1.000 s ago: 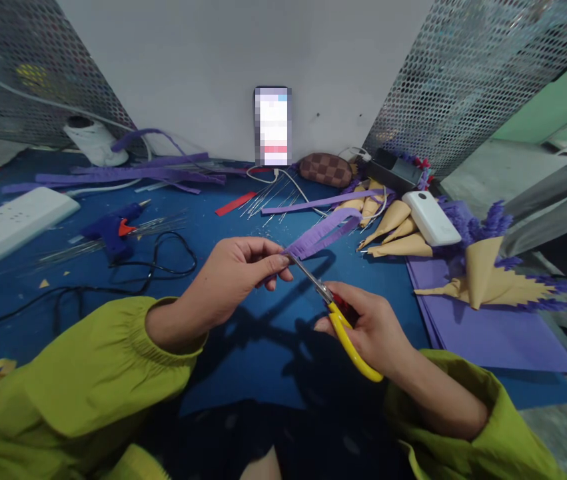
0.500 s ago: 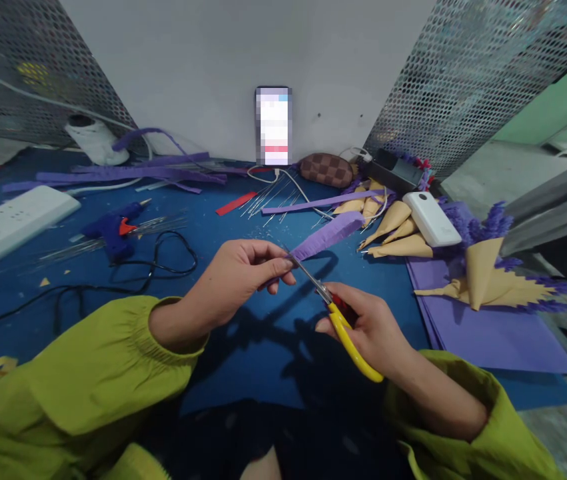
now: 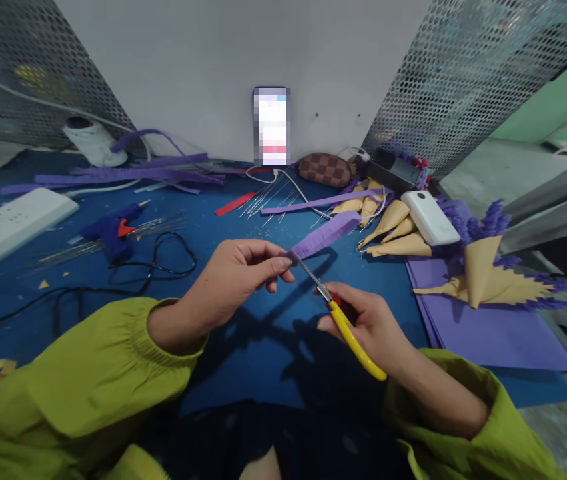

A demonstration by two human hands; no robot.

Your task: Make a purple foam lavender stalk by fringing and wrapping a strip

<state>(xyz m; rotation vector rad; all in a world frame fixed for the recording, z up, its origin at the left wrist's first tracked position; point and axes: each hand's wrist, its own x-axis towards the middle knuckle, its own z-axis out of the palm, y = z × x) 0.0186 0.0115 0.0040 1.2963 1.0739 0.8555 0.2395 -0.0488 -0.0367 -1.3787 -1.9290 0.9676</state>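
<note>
My left hand (image 3: pixel 248 270) pinches the narrow end of a purple crepe paper strip (image 3: pixel 327 235) between thumb and fingers. The strip's wide, rounded end points up and to the right, above the blue table. Scissors with a yellow handle (image 3: pixel 358 343) are in my right hand (image 3: pixel 370 323), whose fingers wrap the grips. Their blades reach up and left to the strip's narrow end, right beside my left fingertips. Whether the blade tips touch the paper cannot be made out.
On the blue table (image 3: pixel 223 373) lie a power strip (image 3: pixel 18 227), a blue glue gun (image 3: pixel 113 233) with black cable, wires, purple strips (image 3: pixel 128 175), wrapped purple flowers (image 3: pixel 483 273), a white power bank (image 3: pixel 430 218) and purple sheets (image 3: pixel 503 333). A phone (image 3: pixel 272 127) leans upright at the back.
The scissors' blades have closed slightly, and the yellow handle has swung a little to the right. My left hand and the purple strip hold almost the same place.
</note>
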